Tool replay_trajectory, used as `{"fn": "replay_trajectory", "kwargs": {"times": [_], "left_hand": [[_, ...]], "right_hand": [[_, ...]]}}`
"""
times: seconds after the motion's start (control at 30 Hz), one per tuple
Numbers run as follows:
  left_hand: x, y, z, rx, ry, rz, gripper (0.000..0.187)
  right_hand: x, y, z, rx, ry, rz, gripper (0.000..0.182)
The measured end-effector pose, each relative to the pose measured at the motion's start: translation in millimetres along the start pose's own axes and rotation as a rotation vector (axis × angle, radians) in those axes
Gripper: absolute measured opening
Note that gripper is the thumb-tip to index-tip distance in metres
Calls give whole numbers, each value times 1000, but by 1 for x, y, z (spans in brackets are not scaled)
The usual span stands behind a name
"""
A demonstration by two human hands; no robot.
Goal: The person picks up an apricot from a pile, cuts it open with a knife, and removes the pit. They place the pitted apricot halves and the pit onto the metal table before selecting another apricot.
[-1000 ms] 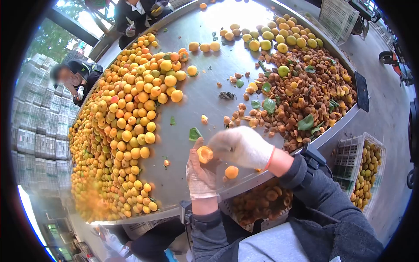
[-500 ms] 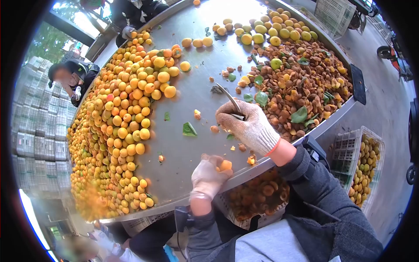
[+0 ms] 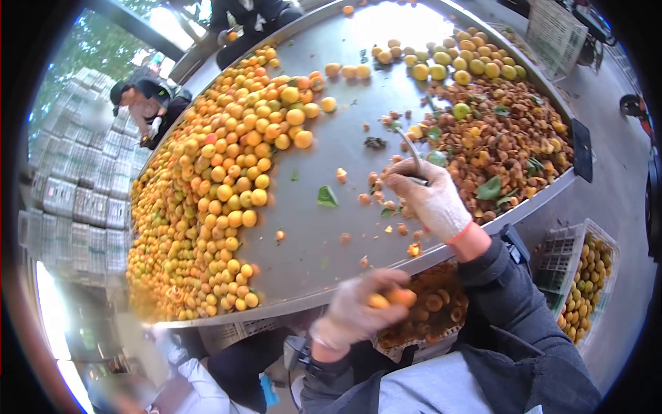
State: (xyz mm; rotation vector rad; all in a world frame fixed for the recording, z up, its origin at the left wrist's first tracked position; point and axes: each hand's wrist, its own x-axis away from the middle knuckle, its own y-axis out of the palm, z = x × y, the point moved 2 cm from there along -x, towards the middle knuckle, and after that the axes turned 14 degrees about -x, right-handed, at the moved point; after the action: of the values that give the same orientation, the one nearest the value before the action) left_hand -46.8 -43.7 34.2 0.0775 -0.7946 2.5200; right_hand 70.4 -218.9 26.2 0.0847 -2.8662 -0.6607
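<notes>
My left hand point(image 3: 365, 310), in a pale glove and blurred by motion, is closed around orange apricot pieces point(image 3: 400, 297). It is just off the table's near edge, beside a crate of apricot halves point(image 3: 438, 303) below. My right hand point(image 3: 434, 203), in a knit glove stained brown at the fingers, grips a thin curved metal tool point(image 3: 410, 143) pointing away from me. Under and around that hand, loose brown pits point(image 3: 364, 199) and torn bits of fruit lie on the metal table point(image 3: 303, 255).
Whole apricots point(image 3: 214, 186) cover the table's left side. To the right is a heap of brown pits point(image 3: 510, 138) with leaves, and yellow-green apricots point(image 3: 476, 58) lie behind it. A crate of fruit point(image 3: 583, 283) stands at right. Other people point(image 3: 148, 100) are around the table.
My left hand has moved right and off the table edge, carrying the apricot pieces to above the crate. My right hand still holds the tool near the pits. The view has shifted slightly.
</notes>
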Motion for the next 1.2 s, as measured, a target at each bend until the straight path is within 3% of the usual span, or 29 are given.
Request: {"fn": "replay_trajectory", "kwargs": {"times": [0.1,0.13,0.17,0.23,0.27,0.33,0.4,0.43,0.47,0.5,0.53,0.6,0.67,0.7,0.8,0.87,0.93,1.03,1.2], "left_hand": [[3,-5,-4,-82,118,-106,83],[1,-19,-18,-98,-19,66,84],[-2,-41,-29,-288,-102,258,72],[-13,-78,-97,515,-309,774,54],[-19,-102,-137,186,-295,976,40],[-25,-150,-197,-207,-400,1228,41],[-32,-174,-210,-559,-750,1148,45],[-34,-185,-275,-673,-682,1127,51],[-39,-187,-270,-669,-675,1124,51],[-45,-190,-257,-702,-754,996,50],[-49,-191,-249,-733,-831,865,48],[-51,-188,-249,-831,-820,869,44],[-51,-179,-261,-128,-536,927,36],[-49,-165,-226,318,-570,905,32],[-38,-131,-189,1019,-194,702,46],[-37,-110,-155,1143,-85,607,47],[-37,-90,-121,1259,23,504,47],[-41,-65,-96,1448,152,447,46],[-56,-38,-92,1431,140,459,45]], "right_hand": [[-11,0,8,-46,25,-17,14],[-13,1,7,-52,35,-17,13],[-14,1,5,-60,47,-11,13],[-20,-1,-4,-128,90,17,14],[-26,-5,-8,-205,121,26,17],[-42,-15,0,-866,151,-46,26],[-51,-13,16,-1059,286,145,27],[-49,-13,33,-809,375,157,26],[-43,-12,48,-557,455,171,26],[-38,-1,52,-543,600,86,24],[-31,7,53,-436,525,7,25],[-27,20,46,-208,436,-92,28],[-26,28,43,-138,423,-89,25],[-27,32,42,-73,398,-89,23],[-19,42,49,129,382,-145,15],[-11,45,55,235,309,-194,12],[-9,46,71,385,-8,-385,12],[1,47,73,508,-42,-413,16],[11,50,65,616,-86,-416,18]]}}
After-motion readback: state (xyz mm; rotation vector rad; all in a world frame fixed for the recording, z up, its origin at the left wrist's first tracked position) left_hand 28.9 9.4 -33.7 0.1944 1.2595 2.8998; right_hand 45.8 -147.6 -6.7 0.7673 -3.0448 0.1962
